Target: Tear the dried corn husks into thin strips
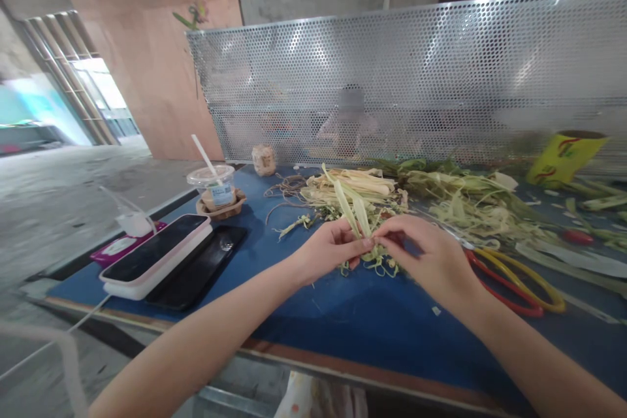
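Pale green strips of leaf, which look like corn husk [361, 214], stand up between my hands above the blue table. My left hand [337, 247] is closed round their lower end, thumb on top. With thumb and forefinger together, my right hand [425, 248] pinches at the base of the same strips, touching the left thumb. Curled green shreds [386, 266] hang below the fingers. Behind my hands lies a pile of pale yellow husks [362, 183]. Scissors with red and yellow handles [522, 281] lie by my right wrist, their blades mostly hidden among the husks.
On the left are a phone [159, 248] on a white case, a black tray [198, 268], a purple box [122, 247] and a lidded cup with a straw [215, 188]. More husks [465, 202] and a yellow tube [563, 160] lie right. A perforated metal screen [416, 78] borders the back.
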Demonstrator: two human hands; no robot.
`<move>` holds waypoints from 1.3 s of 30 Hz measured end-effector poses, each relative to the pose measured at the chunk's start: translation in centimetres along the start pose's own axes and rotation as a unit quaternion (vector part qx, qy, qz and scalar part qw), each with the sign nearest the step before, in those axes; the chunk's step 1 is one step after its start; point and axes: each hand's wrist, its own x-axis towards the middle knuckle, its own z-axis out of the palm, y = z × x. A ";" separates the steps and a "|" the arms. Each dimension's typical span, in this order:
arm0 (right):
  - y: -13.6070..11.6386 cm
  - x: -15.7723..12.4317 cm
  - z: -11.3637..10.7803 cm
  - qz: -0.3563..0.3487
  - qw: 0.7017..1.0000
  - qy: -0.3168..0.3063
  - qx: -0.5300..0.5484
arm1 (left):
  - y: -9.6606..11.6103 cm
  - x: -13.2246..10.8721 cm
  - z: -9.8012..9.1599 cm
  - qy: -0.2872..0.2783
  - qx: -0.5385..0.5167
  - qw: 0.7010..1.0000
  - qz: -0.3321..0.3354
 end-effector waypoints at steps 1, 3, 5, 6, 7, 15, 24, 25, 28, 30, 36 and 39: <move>0.0 0.0 0.0 0.023 1.000 0.006 0.007 | 0.0 0.0 -0.1 -0.006 -0.003 1.000 0.002; 0.1 0.0 0.1 0.025 0.999 0.021 0.004 | 0.1 -0.1 -0.1 -0.012 0.003 1.000 0.004; 0.2 -0.1 0.2 -0.027 0.999 0.026 -0.011 | 0.3 -0.1 -0.1 -0.018 0.015 1.000 0.000; 0.2 -0.2 0.2 -0.061 0.998 0.026 -0.019 | 0.4 -0.1 -0.1 -0.023 0.021 0.999 -0.005; 0.3 -0.3 0.3 -0.093 0.995 0.026 -0.029 | 0.5 -0.1 0.0 -0.027 0.025 0.999 -0.013; 0.7 -0.4 0.1 -0.199 0.979 -0.042 -0.009 | 0.5 -0.2 0.0 -0.047 0.038 0.996 -0.072; 0.3 0.1 -0.1 -0.155 0.987 -0.043 0.022 | 1.1 -0.5 0.0 -0.099 0.123 0.986 -0.045; 0.2 0.0 -0.1 -0.109 0.993 -0.035 0.036 | 1.1 -0.5 0.0 -0.096 0.129 0.986 -0.039; -0.1 -0.2 0.3 0.020 0.995 -0.008 0.096 | 1.0 -0.5 -0.1 -0.060 0.146 0.987 -0.024; -0.1 -0.4 0.6 0.077 0.986 0.007 0.150 | 1.0 -0.5 -0.1 -0.025 0.132 0.991 -0.015; 0.2 -0.4 1.1 0.202 0.939 -0.008 0.277 | 0.5 -0.1 0.0 0.033 0.010 0.999 -0.002; 0.1 -0.1 0.7 0.193 0.927 -0.026 0.320 | 0.2 0.0 -0.2 0.027 0.013 0.999 0.022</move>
